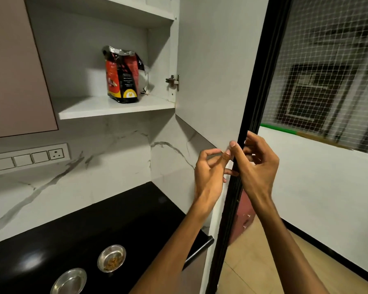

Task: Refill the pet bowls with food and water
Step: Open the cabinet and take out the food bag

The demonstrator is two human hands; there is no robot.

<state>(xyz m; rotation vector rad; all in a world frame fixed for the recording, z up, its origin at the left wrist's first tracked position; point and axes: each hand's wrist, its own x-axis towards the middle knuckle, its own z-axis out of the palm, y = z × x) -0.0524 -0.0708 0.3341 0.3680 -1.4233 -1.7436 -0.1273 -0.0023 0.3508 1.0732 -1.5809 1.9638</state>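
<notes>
A red and black pet food bag (122, 76) stands upright on the lower shelf (115, 108) of an open wall cabinet, its top crumpled. On the black counter (123, 215) below sit two steel bowls: one (111, 258) holds some brown kibble, the other (69, 281) at the bottom edge looks empty. My right hand (256, 164) grips the black edge of the open cabinet door (212, 81), thumb on the inner face, fingers behind. My left hand (208, 168) hovers beside it with loosely curled fingers, its thumb tip touching the door edge.
A closed pinkish cabinet door (15, 71) hangs at the left. A switch panel with a socket (30, 158) sits on the marble wall. To the right are a netted window (327, 77), a white wall and a tiled floor (263, 268).
</notes>
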